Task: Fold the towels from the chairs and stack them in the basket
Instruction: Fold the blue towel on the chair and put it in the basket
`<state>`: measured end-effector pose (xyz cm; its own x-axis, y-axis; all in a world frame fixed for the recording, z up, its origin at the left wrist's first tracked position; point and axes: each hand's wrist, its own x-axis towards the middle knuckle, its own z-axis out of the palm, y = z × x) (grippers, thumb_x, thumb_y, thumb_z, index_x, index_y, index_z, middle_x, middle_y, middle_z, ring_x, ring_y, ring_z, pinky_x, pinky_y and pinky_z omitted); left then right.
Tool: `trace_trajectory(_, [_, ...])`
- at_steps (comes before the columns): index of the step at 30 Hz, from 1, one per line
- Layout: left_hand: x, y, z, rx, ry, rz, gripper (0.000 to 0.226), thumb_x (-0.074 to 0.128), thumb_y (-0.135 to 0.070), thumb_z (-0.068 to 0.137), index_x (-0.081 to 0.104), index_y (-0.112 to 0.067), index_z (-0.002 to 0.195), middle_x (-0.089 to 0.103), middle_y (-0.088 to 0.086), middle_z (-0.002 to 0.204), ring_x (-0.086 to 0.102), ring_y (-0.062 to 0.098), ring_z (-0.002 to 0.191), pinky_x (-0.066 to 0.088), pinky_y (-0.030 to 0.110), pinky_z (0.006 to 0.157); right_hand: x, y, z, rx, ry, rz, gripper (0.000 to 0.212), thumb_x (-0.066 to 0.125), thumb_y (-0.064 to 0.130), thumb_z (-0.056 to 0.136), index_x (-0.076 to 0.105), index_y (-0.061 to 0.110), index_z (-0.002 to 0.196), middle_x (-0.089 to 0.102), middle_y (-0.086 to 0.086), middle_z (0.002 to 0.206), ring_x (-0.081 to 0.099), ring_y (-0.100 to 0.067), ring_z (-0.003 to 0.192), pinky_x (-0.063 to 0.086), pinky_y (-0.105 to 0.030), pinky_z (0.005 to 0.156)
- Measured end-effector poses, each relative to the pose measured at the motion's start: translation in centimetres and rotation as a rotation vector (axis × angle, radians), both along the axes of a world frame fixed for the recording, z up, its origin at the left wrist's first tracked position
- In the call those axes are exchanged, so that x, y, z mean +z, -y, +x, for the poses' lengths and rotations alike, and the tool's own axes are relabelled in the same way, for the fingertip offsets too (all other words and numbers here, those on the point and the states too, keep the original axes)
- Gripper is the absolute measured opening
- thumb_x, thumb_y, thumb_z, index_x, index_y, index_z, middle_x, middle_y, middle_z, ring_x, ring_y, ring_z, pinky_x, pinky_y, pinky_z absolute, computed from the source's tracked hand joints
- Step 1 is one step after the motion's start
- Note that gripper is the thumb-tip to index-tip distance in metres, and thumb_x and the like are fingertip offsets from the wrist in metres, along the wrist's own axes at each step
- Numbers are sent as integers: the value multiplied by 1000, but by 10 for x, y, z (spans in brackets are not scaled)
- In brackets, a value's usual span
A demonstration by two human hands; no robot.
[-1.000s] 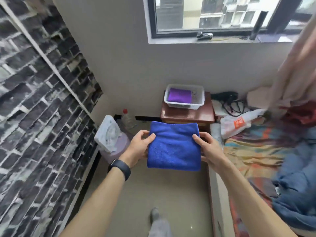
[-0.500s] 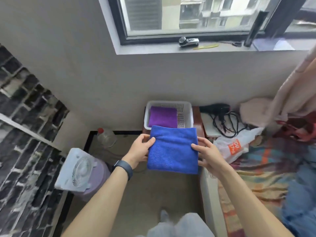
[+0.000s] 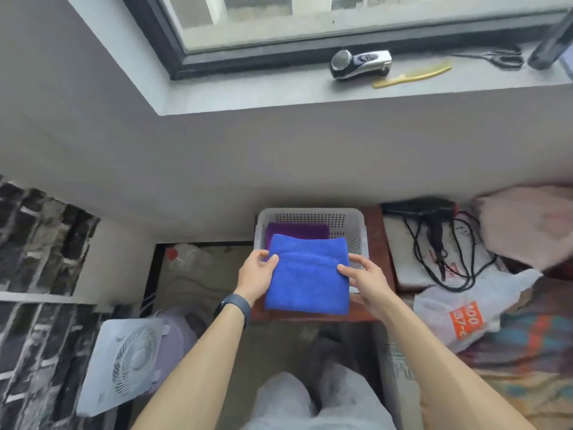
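A folded blue towel (image 3: 308, 276) hangs flat between both hands, just in front of and over the near rim of a white perforated basket (image 3: 310, 216). My left hand (image 3: 255, 274) pinches its left edge and my right hand (image 3: 364, 276) grips its right edge. Inside the basket lies a folded purple towel (image 3: 297, 230), partly hidden by the blue one. The basket stands on a small reddish-brown table (image 3: 379, 237) against the wall.
A white box fan (image 3: 124, 364) and a plastic bottle (image 3: 183, 259) stand on the floor at left. A black hair dryer with cords (image 3: 434, 225) and a plastic bag (image 3: 465, 308) lie to the right, beside a bed with a colourful cover (image 3: 527, 352). A windowsill runs above.
I have stepped closer to the wall; the basket has grown larger in view and the blue towel, still held in both hands, now overlaps the basket's near rim.
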<state>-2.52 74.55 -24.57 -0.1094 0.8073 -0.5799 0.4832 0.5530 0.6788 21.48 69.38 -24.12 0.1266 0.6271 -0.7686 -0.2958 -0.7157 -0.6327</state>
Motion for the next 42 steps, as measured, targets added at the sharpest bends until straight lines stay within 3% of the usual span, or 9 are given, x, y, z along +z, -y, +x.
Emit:
trace_trajectory(5, [-33, -53, 3, 9, -70, -39, 25, 56, -42, 97, 57, -22, 110, 66, -1, 104, 64, 19, 96, 52, 35, 82, -31, -60, -2, 25, 24, -47, 29, 68, 15, 95, 61, 25, 121, 72, -1, 114, 73, -19, 97, 59, -34, 64])
trace_trajectory(11, [-67, -83, 2, 0, -102, -102, 20, 52, -36, 100, 53, -21, 112, 60, -4, 95, 60, 20, 91, 43, 29, 69, -70, -98, -10, 19, 19, -129, 32, 64, 10, 97, 58, 18, 127, 71, -7, 115, 72, -20, 92, 56, -29, 53])
trace_trajectory(21, [-89, -80, 3, -14, -221, -63, 29, 44, -44, 100, 51, -26, 123, 65, 4, 111, 63, 29, 99, 54, 44, 85, -94, -91, -24, 34, 151, -100, 27, 65, 22, 97, 56, 30, 122, 68, -4, 121, 70, -20, 101, 63, -42, 78])
trace_trajectory(23, [-87, -75, 8, -28, -304, -17, 32, 44, -44, 100, 50, -25, 125, 62, 4, 113, 60, 29, 103, 53, 43, 83, -93, -90, -28, 55, 252, -80, 31, 64, 28, 98, 56, 29, 127, 66, -3, 126, 67, -21, 108, 60, -42, 87])
trace_trajectory(26, [-80, -64, 9, -174, -547, 241, 42, 48, -45, 98, 50, -22, 133, 54, 4, 126, 52, 25, 114, 50, 43, 87, -93, -81, -36, 127, 646, -9, 44, 58, 39, 99, 54, 23, 139, 58, 1, 139, 54, -19, 127, 47, -39, 105])
trace_trajectory(30, [-89, -59, 5, -607, -643, 447, 61, 42, -47, 98, 33, -23, 153, 28, 0, 161, 27, 20, 147, 22, 45, 119, -102, -72, -56, 391, 1162, 334, 51, 51, 37, 98, 49, 17, 146, 42, -6, 156, 35, -24, 144, 30, -40, 117])
trace_trajectory(32, [-100, -64, 2, -722, -656, 426, 62, 35, -48, 101, 21, -27, 158, 10, -3, 166, 8, 17, 153, 3, 47, 122, -114, -77, -64, 576, 1210, 364, 58, 42, 40, 101, 37, 20, 155, 27, -7, 165, 19, -25, 153, 21, -46, 123])
trace_trajectory(37, [-131, -69, -15, -832, -712, 319, 65, 22, -56, 100, -2, -35, 157, -5, -5, 166, -8, 15, 153, -14, 47, 119, -150, -81, -69, 844, 1175, 266, 63, 22, 48, 103, 9, 28, 162, -2, 3, 169, -10, -16, 155, 3, -53, 125])
trace_trajectory(42, [-147, -71, -8, -801, -744, 376, 66, 32, -53, 99, 16, -29, 158, 13, 2, 166, 9, 21, 153, -1, 52, 122, -170, -88, -68, 840, 1201, 264, 64, 25, 49, 103, 11, 27, 162, 1, 3, 169, -9, -15, 156, 0, -52, 125])
